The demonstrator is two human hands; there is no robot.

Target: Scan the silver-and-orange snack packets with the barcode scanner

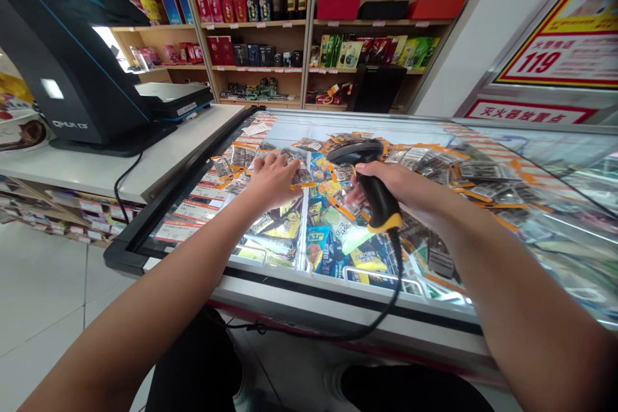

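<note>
A black and yellow handheld barcode scanner (379, 196) is in my right hand (396, 183), fingers wrapped round its handle and its head pointing left over the packets. From the handle's base a black cable loops down and to the left. My left hand (275, 181) rests on the glass top with its fingers curled on a small clear packet (303, 175) with an orange edge. Many similar orange-edged packets lie loosely to both sides, with a large spread of packets (483, 183) to the right. The left fingertips are partly hidden.
The packets lie on a glass-topped freezer (347, 309) with bagged goods inside. Left stands a white counter (203, 122) with a black checkout terminal (82, 90). Shelves (261, 24) with bottles and boxes line the back. Printed price labels (193, 211) are by the left edge.
</note>
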